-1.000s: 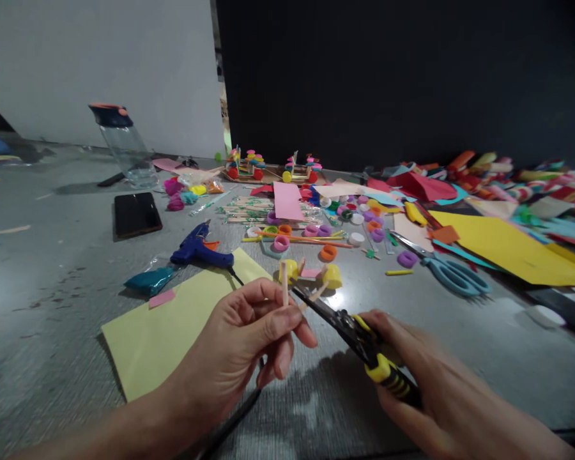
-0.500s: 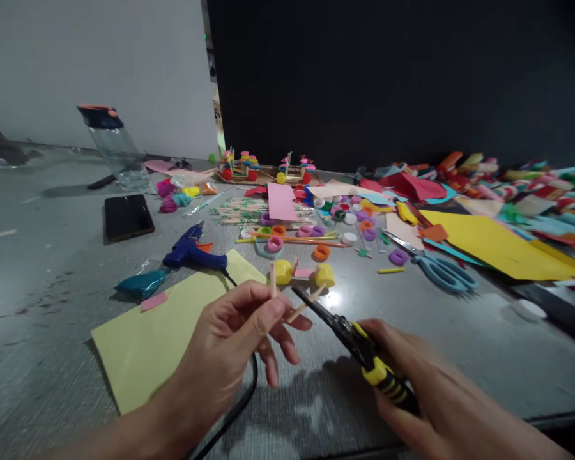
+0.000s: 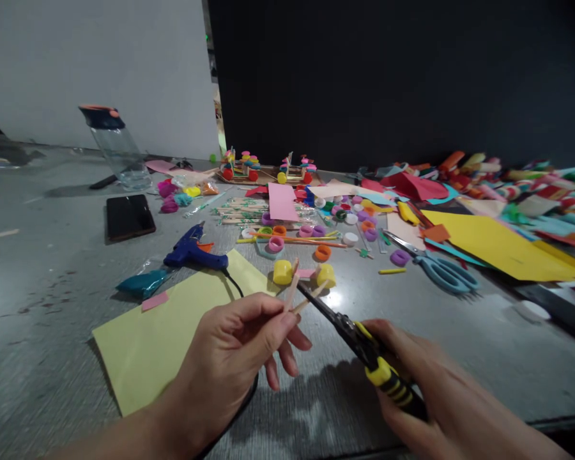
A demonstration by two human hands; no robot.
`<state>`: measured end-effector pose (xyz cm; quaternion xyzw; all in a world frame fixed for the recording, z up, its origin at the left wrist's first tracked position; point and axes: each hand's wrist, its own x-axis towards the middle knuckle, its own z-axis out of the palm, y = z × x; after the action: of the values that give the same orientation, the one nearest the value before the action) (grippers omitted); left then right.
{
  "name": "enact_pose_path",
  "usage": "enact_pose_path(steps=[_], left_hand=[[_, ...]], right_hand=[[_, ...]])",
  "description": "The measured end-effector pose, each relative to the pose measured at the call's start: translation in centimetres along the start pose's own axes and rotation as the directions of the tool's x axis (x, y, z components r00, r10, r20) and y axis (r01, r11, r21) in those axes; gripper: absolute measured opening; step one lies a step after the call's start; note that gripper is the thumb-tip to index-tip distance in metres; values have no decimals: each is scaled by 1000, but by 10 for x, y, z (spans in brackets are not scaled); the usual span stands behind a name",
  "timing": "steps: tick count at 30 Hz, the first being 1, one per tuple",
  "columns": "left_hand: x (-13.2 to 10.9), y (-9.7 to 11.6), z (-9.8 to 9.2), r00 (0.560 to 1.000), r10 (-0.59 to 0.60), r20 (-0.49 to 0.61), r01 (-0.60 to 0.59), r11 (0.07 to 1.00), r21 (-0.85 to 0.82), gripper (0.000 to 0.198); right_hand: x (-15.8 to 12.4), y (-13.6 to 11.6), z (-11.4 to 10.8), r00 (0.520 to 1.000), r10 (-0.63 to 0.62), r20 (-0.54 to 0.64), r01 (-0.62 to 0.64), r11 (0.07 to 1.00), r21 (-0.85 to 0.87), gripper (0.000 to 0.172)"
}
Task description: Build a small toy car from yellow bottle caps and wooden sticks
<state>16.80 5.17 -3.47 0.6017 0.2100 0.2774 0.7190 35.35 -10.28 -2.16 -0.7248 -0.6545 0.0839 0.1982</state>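
Between the thumb and fingers of my left hand [image 3: 249,345] are two short, thin wooden sticks [image 3: 291,292], their upper ends spreading apart. My right hand [image 3: 416,377] is wrapped round the yellow-and-black handles of a pair of pliers [image 3: 349,335]. Their dark narrow jaws point up and left, close beside the sticks; whether they touch is hard to tell. Just beyond the sticks lie two yellow bottle caps [image 3: 282,273] with a pink paper strip [image 3: 306,273] between them and small wooden pieces standing up.
A blue glue gun [image 3: 194,249] and its cord lie by pale yellow paper [image 3: 172,338] on the left, near a phone [image 3: 130,217] and bottle [image 3: 117,150]. Scissors [image 3: 443,271], coloured caps and paper [image 3: 498,243] spread right. Two small stick-and-cap models [image 3: 294,169] stand behind.
My left hand has turned slightly, tilting the upright stick to the right, toward the other stick and the plier tips. The pliers have barely moved.
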Motion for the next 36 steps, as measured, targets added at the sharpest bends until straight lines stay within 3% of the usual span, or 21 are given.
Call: enact_pose_path(steps=[11,16,22,31,36], left_hand=[[1,5,0,998,-46,-45,49,997,61,25],[1,3,-2,996,58,-71,-43,979,199,24],[0,-4,-8,989,146,4,-137,915,380,30],[-1,-5,-6,994,111,-4,-103,935,341,28],[-1,-8,-6,981,192,16,-184,908,377,23]], right_hand=[[4,-7,-1,986,141,87,-154,972,176,34],[2,-9,-2,982,166,89,-182,957,225,40],[3,-11,-2,986,140,94,-158,961,227,30],[1,-6,0,984,111,137,-138,968,210,26],[6,-16,-12,968,154,197,-193,961,196,29]])
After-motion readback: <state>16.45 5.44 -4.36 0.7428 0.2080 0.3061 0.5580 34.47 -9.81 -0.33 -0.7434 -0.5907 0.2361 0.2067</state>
